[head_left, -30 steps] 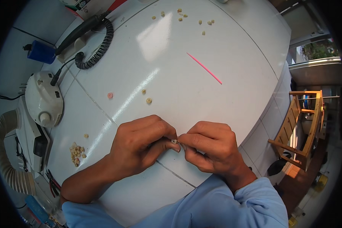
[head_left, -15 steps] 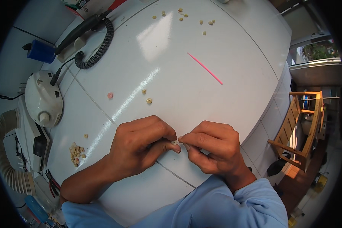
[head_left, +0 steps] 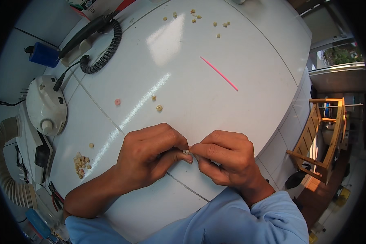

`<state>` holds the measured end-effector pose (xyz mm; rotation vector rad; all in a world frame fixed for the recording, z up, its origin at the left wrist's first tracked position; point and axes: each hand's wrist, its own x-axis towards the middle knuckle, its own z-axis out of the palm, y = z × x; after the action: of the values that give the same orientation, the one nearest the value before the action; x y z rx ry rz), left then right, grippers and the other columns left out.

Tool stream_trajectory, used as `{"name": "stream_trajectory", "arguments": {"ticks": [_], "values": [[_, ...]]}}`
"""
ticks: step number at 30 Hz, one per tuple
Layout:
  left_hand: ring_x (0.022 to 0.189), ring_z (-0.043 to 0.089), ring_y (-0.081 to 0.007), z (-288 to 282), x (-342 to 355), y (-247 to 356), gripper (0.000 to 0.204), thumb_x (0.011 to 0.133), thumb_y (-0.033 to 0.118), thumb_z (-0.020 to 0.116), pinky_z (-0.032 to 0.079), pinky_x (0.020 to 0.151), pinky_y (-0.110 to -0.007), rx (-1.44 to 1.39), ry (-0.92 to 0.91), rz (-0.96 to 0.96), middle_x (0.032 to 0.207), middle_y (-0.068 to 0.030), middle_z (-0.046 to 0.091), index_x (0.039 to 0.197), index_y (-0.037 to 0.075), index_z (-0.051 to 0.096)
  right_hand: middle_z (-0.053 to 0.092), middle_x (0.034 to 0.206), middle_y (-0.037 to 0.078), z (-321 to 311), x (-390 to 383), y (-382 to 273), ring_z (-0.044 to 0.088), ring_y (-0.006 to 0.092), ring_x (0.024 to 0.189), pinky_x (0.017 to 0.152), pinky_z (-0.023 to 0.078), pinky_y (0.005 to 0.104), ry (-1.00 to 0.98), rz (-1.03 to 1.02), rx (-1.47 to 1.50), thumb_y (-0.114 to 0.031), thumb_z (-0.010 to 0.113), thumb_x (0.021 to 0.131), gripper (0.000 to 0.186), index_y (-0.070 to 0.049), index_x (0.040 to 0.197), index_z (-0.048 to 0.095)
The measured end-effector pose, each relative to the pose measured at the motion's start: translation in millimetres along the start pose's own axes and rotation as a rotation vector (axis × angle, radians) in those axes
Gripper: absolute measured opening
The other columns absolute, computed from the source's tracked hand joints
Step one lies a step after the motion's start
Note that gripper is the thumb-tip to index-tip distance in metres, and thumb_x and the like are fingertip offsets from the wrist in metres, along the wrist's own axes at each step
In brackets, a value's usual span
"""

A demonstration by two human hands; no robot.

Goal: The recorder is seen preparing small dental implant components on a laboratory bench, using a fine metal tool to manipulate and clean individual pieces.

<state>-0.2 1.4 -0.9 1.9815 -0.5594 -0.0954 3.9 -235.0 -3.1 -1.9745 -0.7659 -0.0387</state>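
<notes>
Between the thumb and forefinger of my left hand is a small pale bead-like piece with dark spots, mostly covered by the fingertips. My right hand is closed in a pinch right against that piece. Something thin may be between its fingertips, too small to name. Beyond my left hand lie two yellowish round beads and a pink ring-shaped bead. A thin pink pointed stick rests farther off on the white tiled table.
A heap of small yellowish pieces lies left of my left forearm; several similar pieces are scattered at the far side. On the left stand a white control box, a black handpiece with coiled cord, a ribbed hose and pliers.
My right hand has shifted slightly left, its fingertips closer to the piece in my left hand. My left hand stays nearly still, and the things on the table have not moved.
</notes>
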Motion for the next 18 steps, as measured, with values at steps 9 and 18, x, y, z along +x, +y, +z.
{"name": "stream_trajectory", "arguments": {"ticks": [9,18], "values": [[0.073,0.075,-0.0174,0.6,-0.1,-0.4,0.027,0.078,0.005,0.097,0.057,0.062,-0.03,0.007,-0.004,0.039,0.085,-0.0053,0.076,0.092,0.005,0.073,0.064,0.077,0.005,-0.9,-1.2,-0.4,0.062,0.0198,0.06,0.052,0.048,0.0351,-0.032,-0.005,-0.009,0.005,0.079,0.075,0.021,-0.003,0.095,0.078],[0.074,0.075,-0.0168,1.4,0.4,0.9,0.027,0.079,0.005,0.097,0.057,0.063,-0.03,-0.017,0.0,-0.012,0.084,-0.0058,0.075,0.092,0.004,0.073,0.064,0.075,0.006,-8.2,-3.5,-2.5,0.062,0.019,0.058,0.051,0.047,0.0329,0.038,0.059,0.024,0.007,0.075,0.073,0.023,-0.002,0.094,0.079]]}}
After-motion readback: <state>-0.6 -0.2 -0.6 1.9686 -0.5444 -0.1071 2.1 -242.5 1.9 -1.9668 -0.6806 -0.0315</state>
